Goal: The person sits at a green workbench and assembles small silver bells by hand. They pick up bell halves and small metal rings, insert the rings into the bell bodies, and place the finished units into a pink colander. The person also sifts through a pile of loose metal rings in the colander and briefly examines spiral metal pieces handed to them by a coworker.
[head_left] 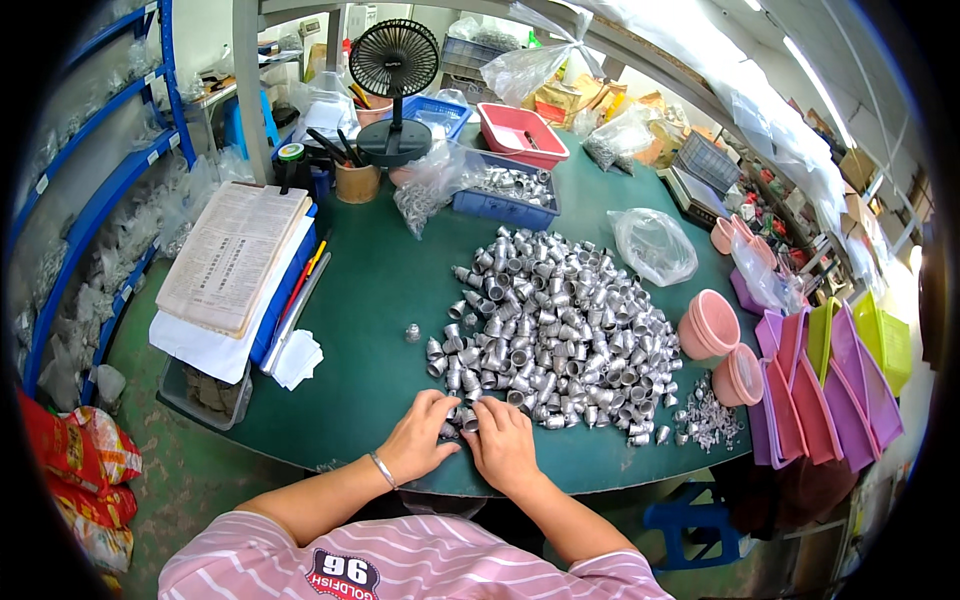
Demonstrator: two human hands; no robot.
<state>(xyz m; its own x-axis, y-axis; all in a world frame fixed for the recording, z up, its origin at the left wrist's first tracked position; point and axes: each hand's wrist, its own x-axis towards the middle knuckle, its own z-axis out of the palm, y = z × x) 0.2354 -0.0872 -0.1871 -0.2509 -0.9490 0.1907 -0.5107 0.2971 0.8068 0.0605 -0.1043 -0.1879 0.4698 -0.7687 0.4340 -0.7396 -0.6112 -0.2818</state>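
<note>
You are apparently handling metal caps [470, 421] between your left hand [418, 437] and right hand [503, 446], both curled, any pinch unclear; the pile [568, 335] is lying just beyond them; the next move is likely needing a light touch.

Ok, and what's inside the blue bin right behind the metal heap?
The blue bin holds small silvery metal parts, loosely piled. A clear bag partly covers its left end, and whatever lies beneath the top layer is hidden.
</note>
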